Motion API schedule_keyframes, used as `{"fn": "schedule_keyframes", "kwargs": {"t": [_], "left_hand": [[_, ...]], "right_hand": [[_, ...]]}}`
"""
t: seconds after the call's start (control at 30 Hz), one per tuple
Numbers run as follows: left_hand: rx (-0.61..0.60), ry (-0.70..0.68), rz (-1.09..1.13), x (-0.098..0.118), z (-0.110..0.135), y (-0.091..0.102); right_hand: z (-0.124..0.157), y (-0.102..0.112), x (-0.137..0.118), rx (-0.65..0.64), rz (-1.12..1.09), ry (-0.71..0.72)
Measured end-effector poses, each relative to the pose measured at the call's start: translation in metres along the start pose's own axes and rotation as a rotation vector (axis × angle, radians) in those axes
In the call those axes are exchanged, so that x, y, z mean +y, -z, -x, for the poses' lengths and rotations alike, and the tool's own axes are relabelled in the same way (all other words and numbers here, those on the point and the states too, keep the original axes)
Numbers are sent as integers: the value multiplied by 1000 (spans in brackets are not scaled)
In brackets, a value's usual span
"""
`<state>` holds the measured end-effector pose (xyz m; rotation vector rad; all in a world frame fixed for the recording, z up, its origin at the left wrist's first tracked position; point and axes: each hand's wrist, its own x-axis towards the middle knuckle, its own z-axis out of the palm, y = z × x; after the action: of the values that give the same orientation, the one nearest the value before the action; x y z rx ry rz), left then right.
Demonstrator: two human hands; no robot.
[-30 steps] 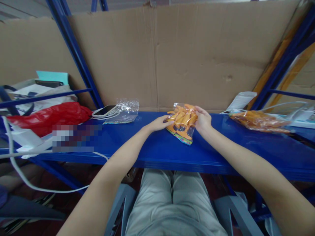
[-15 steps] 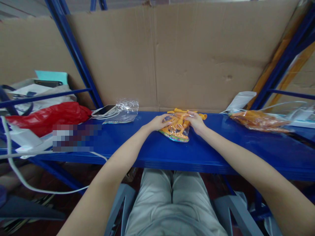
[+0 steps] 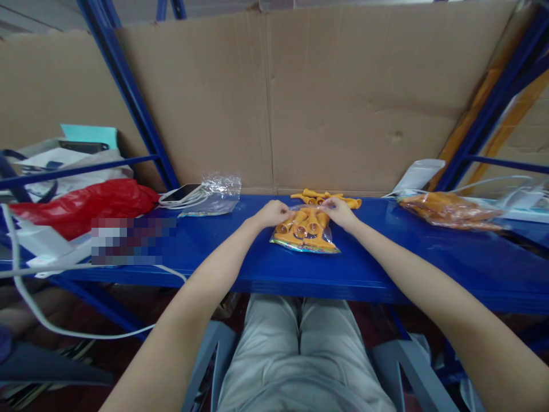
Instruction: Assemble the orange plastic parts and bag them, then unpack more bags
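A clear plastic bag [image 3: 305, 245] with a colourful lower edge lies in front of me on the blue shelf. Inside it are several orange pieces [image 3: 300, 230] with round, flared ends, perhaps uninflated balloons. My left hand [image 3: 275, 213] pinches the bag's upper left side. At the upper right side, my right hand [image 3: 338, 212] has its fingers closed on the bag too. Just behind the bag, more loose orange pieces [image 3: 353, 203] lie on the shelf, partly hidden by my right hand.
To the right lies another clear bag of orange pieces [image 3: 446, 207]. Left of my hands are an empty-looking clear bag [image 3: 218, 194], a phone [image 3: 182, 193] with a white cable, and a red plastic bag [image 3: 94, 200]. Cardboard [image 3: 343, 103] walls the back; blue posts [image 3: 132, 97] frame it.
The bag now lies flatter and spread wider, with its lower edge straighter. My fingers have drawn in to pinch its upper sides, and the loose orange pieces behind show more.
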<state>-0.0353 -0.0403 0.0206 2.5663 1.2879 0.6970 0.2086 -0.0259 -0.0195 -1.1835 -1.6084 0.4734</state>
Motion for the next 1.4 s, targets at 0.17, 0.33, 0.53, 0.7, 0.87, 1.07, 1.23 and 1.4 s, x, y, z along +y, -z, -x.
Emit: {"fn": "schedule_keyframes", "kwargs": {"t": [0.17, 0.33, 0.53, 0.7, 0.87, 1.07, 1.23, 1.4], "left_hand": [[4, -11, -14, 0, 0, 0], [10, -21, -23, -1, 0, 0], [14, -36, -23, -4, -1, -2], [16, -21, -1, -5, -1, -4], [-6, -5, 17, -4, 0, -3], [-65, -34, 110, 1, 1, -2], [-97, -30, 151, 1, 0, -4], [-134, -13, 253, 2, 0, -9]], "right_hand": [[-9, 28, -1, -220, 278, 257], [-11, 46, 3, -324, 352, 269], [-7, 36, 3, -240, 337, 251], [-4, 22, 3, -155, 345, 261], [-3, 15, 0, -33, 287, 156], [-4, 12, -4, 33, 140, -101], [-3, 10, -10, 63, 15, -285], [-2, 10, -12, 111, 89, -340]]}}
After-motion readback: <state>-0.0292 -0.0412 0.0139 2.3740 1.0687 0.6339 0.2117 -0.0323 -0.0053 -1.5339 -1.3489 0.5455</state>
